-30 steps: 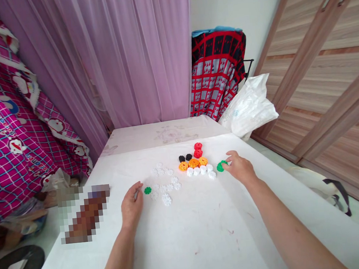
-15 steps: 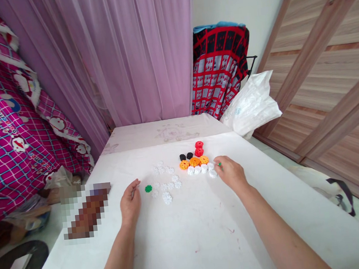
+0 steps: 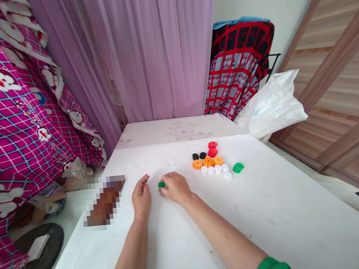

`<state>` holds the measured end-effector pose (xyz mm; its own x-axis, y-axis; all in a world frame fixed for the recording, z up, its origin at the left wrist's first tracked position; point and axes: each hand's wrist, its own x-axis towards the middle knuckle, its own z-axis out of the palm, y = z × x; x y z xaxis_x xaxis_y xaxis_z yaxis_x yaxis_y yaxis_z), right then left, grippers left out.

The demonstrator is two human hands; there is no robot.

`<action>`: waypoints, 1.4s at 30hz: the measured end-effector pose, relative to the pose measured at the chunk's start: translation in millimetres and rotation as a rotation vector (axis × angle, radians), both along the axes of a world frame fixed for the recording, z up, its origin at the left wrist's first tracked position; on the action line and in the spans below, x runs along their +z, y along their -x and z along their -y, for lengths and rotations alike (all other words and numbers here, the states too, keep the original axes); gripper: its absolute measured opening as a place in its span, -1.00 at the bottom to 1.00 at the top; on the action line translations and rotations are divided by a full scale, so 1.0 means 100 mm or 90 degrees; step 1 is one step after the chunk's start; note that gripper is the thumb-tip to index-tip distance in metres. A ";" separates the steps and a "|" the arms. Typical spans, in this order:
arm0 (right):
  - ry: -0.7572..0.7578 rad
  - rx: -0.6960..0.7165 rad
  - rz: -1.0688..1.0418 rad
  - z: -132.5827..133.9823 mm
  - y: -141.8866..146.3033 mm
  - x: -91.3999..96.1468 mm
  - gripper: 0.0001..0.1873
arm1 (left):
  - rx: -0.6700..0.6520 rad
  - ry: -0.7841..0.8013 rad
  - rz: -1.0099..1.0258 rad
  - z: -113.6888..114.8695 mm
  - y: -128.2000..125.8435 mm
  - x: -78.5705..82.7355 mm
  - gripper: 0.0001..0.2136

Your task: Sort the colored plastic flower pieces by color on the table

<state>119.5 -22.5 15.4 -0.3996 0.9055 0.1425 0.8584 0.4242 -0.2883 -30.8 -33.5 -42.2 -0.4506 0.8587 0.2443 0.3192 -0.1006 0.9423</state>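
Note:
On the white table [image 3: 269,210] lie small plastic gear-shaped pieces. My right hand [image 3: 175,187] has its fingers curled over a loose green piece [image 3: 161,184] and covers most of the loose white pieces [image 3: 173,166]. My left hand [image 3: 141,198] rests on its edge just left of that green piece, fingers slightly bent, holding nothing. To the right sits an arranged group: two red pieces [image 3: 212,148], two black pieces [image 3: 199,156], an orange row [image 3: 207,162], a white row [image 3: 216,171] and green pieces [image 3: 238,167] at its right end.
A pixelated dark object [image 3: 105,201] lies at the table's left edge. A white plastic bag [image 3: 272,106] sits at the far right corner. Pink patterned bedding [image 3: 13,125] is on the left, purple curtains [image 3: 146,49] behind, a red checked cloth [image 3: 239,69] beside them.
My right hand left the green pieces beside the white row and crossed left to the loose green piece near my left hand. The view has shifted left.

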 end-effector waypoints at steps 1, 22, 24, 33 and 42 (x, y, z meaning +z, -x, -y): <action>0.001 -0.003 0.018 -0.01 0.03 0.00 -0.80 | -0.001 0.000 0.005 0.00 0.00 -0.01 -0.72; -0.019 0.019 -0.035 0.07 -0.14 -0.01 -0.82 | 0.013 -0.011 0.064 -0.01 -0.04 0.04 -0.74; -0.028 0.105 -0.048 0.13 -0.10 -0.02 -0.86 | 0.026 -0.017 0.107 -0.01 -0.03 0.05 -0.73; -0.016 0.173 0.013 0.23 0.08 -0.04 -0.81 | 0.015 -0.032 0.193 -0.02 0.00 0.05 -0.72; -0.085 -0.003 -0.146 0.14 -0.33 -0.06 -0.57 | -0.010 -0.004 0.048 -0.01 0.00 0.02 -0.73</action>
<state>152.4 -36.8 9.9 -0.3383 0.8745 0.3475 0.7790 0.4674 -0.4179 -30.9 -32.6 -40.1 -0.4552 0.8639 0.2156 0.2452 -0.1111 0.9631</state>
